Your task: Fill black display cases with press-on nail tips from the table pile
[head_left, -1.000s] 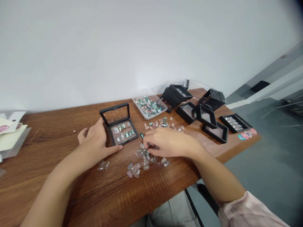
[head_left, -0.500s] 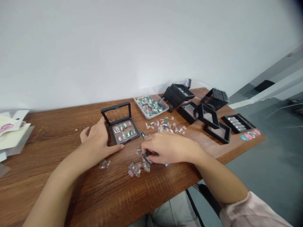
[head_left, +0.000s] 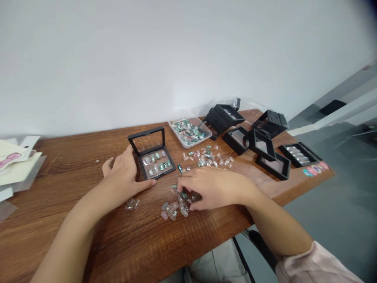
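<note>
A small black case with a raised, windowed lid stands on the table, green and clear press-on nails set in rows inside. My left hand grips its left side, thumb along the front edge and index finger by the hinge corner. To the right, my right hand is over a spread of loose press-on nails, its thumb and fingers apart and pointing down among them. The palm hides some of these nails. A few clear nails lie by my left wrist.
A clear plastic tub full of nails stands near the wall. More loose nails lie before it. Black cases, some stacked, crowd the right end beside round stickers. Cards and plastic sleeves lie at left.
My right hand's thumb and fingers have spread wider apart above the loose nails. My left hand stays at the case. The whole view has shifted slightly.
</note>
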A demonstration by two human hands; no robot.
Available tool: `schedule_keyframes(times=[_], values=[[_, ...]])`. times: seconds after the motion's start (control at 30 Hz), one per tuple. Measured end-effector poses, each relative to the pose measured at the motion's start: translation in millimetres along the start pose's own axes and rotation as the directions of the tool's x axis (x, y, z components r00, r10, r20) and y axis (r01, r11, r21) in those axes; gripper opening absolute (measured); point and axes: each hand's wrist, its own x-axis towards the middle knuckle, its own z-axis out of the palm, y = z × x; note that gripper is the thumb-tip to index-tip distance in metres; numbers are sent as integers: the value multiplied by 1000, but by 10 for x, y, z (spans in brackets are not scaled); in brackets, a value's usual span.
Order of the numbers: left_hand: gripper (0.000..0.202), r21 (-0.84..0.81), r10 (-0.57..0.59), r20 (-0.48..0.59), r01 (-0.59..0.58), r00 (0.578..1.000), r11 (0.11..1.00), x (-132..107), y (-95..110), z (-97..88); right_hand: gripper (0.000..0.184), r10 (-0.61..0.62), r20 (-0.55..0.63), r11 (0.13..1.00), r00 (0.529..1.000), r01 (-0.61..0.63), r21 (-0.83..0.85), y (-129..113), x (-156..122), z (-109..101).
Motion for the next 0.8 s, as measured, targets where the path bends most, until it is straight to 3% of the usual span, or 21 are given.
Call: schedule_keyframes(times=[0.27, 0.6, 0.8], values=[[94, 7, -3, 0, 3, 1000, 1000, 6, -1, 3, 12, -17, -48, 999, 999, 15, -33, 40, 29, 16], [96, -5, -10, 6, 10, 1000, 1000, -2, 18, -3, 17, 31, -124, 997, 992, -39, -61, 114, 1, 27], [96, -17, -15, 10, 15, 1000, 1000, -3, 16, -7, 23, -25, -92, 1000, 995, 24, -10, 95, 3, 4]])
